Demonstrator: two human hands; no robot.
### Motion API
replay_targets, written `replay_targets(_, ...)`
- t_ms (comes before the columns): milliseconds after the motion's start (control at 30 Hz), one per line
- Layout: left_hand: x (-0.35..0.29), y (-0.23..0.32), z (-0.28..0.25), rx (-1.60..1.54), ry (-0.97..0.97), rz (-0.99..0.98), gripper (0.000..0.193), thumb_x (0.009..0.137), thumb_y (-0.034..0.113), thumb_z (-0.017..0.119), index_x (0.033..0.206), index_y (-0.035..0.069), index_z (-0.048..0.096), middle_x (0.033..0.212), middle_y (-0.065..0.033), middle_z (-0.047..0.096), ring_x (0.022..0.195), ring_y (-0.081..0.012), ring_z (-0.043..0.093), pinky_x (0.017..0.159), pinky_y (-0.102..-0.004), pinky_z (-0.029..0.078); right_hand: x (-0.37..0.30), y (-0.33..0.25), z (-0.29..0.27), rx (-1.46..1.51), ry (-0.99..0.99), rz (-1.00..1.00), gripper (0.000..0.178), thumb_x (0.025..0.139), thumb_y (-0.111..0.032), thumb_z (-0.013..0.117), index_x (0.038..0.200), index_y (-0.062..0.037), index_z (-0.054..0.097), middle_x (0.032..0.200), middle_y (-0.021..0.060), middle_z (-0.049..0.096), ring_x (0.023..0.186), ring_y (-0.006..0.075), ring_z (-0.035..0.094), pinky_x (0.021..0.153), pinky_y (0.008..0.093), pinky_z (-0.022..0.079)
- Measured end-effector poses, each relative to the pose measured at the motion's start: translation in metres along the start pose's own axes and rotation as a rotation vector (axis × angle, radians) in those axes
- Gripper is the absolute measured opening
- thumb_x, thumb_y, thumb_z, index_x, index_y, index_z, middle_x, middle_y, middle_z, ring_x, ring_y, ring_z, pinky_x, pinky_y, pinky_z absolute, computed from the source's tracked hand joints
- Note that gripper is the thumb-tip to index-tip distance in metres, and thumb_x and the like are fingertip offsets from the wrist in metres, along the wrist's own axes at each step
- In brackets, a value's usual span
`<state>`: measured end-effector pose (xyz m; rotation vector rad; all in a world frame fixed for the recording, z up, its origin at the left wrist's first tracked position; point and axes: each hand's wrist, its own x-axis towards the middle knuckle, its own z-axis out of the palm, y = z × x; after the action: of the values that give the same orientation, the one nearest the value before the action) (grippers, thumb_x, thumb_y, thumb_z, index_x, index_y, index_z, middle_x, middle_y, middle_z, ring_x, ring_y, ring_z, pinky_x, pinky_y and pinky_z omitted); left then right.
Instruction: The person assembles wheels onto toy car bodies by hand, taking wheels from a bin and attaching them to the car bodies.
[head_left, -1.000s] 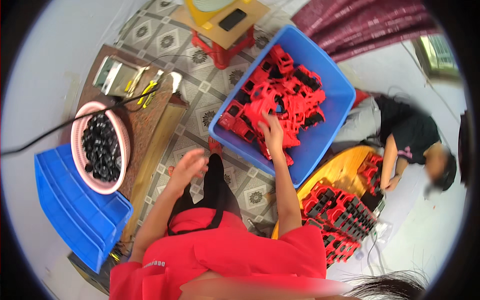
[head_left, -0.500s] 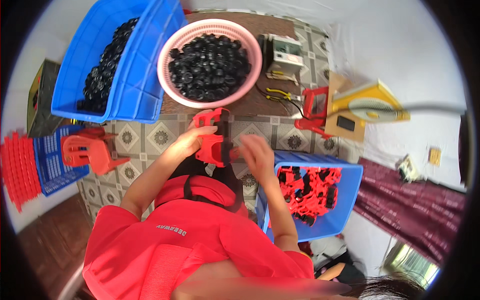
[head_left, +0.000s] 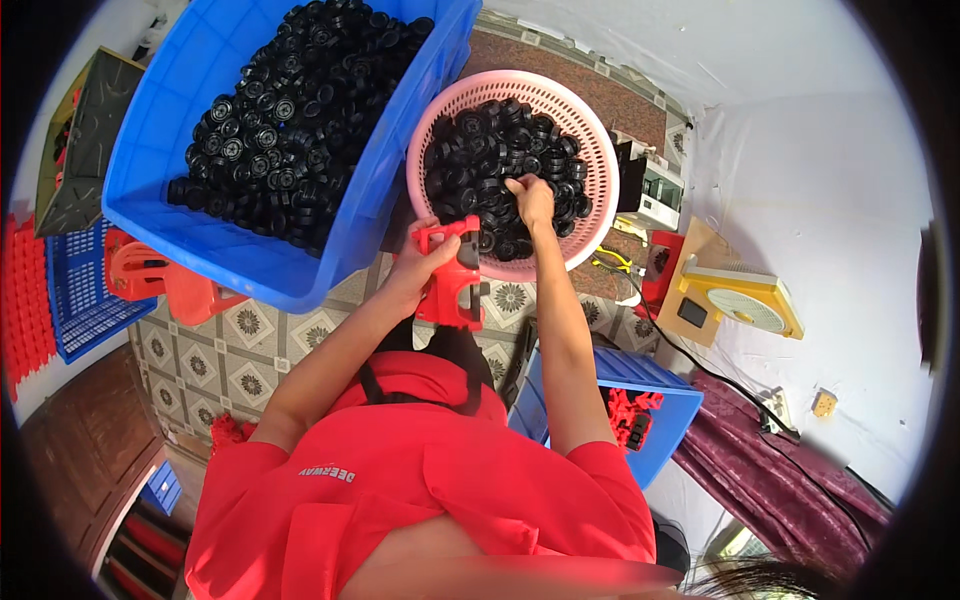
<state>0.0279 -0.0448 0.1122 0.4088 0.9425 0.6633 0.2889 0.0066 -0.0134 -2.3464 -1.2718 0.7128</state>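
Note:
My left hand (head_left: pixel 408 272) grips a red plastic toy car body (head_left: pixel 440 296) by its left side, its thumb over the top. Black parts show along the body's right edge. Beyond it stands a pink round basket (head_left: pixel 604 150) heaped with small black toy wheels (head_left: pixel 478 150). My right hand (head_left: pixel 536 204) reaches into this basket with its fingers bent down among the wheels. Those fingers are closed, and whatever is between the tips is hidden. The car body hangs just in front of the basket's near rim, above the tiled floor.
A big blue crate (head_left: pixel 372 180) of black wheels (head_left: pixel 270 135) stands left of the basket. At right are yellow-handled pliers (head_left: pixel 614 262), a yellow fan (head_left: pixel 750 308) and a blue bin (head_left: pixel 668 446) with red car bodies (head_left: pixel 630 418). A red stool (head_left: pixel 192 292) sits at left.
My right hand has gone from beside the car body forward into the pink basket. My left hand still holds the body. The whole view has shifted, bringing the blue crate and basket closer.

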Motion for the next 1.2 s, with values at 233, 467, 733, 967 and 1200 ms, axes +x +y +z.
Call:
replay_targets(233, 0.023, 0.016, -0.004, -0.038, 0.080, 0.045, 0.071, 0.085, 0.019, 0.076, 0.136, 0.010, 0.028, 0.121, -0.0088, 0.049, 0.105, -0.0180, 0.055, 0.086, -0.0346, 0.050, -0.102, -0.087, -0.097, 0.984, -0.230, -0.018, 0.023, 0.094, -0.017, 0.062, 0.112, -0.0018, 0.062, 0.087, 0.0027, 0.067, 0.062, 0.0075, 0.059, 0.057, 0.0209, 0.047)
replay_targets(467, 0.026, 0.018, 0.010, 0.136, -0.037, 0.099, 0.083, 0.074, 0.007, 0.082, 0.137, 0.009, 0.028, 0.120, -0.0115, 0.052, 0.107, -0.0218, 0.057, 0.088, -0.0384, 0.052, -0.124, -0.098, -0.094, 0.772, -0.374, -0.053, 0.021, 0.092, -0.013, 0.064, 0.110, -0.0014, 0.064, 0.093, 0.0028, 0.068, 0.070, 0.0100, 0.063, 0.061, 0.0233, 0.052)
replay_targets(733, 0.012, 0.015, 0.027, 0.124, -0.015, 0.116, 0.085, 0.065, 0.003, 0.084, 0.134, 0.010, 0.035, 0.119, -0.0088, 0.054, 0.107, -0.0201, 0.057, 0.090, -0.0357, 0.053, -0.121, -0.083, -0.074, 0.978, -0.488, -0.197, 0.048, 0.092, -0.011, 0.058, 0.136, -0.0004, 0.046, 0.122, 0.0091, 0.058, 0.111, 0.0153, 0.055, 0.098, 0.0287, 0.042)
replay_targets(967, 0.008, -0.011, 0.025, 0.112, 0.208, 0.171, 0.081, 0.066, 0.002, 0.083, 0.131, 0.008, 0.036, 0.120, -0.0104, 0.052, 0.108, -0.0216, 0.057, 0.089, -0.0375, 0.054, -0.081, -0.072, -0.072, 0.892, -0.892, -0.177, 0.040, 0.089, -0.011, 0.061, 0.127, 0.0003, 0.053, 0.114, 0.0066, 0.061, 0.102, 0.0130, 0.058, 0.092, 0.0268, 0.046)
replay_targets(1200, 0.009, -0.012, 0.047, -0.126, 0.353, 0.296, 0.070, 0.074, 0.002, 0.078, 0.128, 0.007, 0.035, 0.117, -0.0116, 0.053, 0.103, -0.0212, 0.060, 0.084, -0.0375, 0.057, -0.010, -0.079, -0.027, 0.435, -0.364, -0.241, 0.039, 0.094, -0.038, 0.056, 0.109, -0.0030, 0.062, 0.076, 0.0143, 0.068, 0.066, 0.0282, 0.067, 0.065, 0.0394, 0.053)
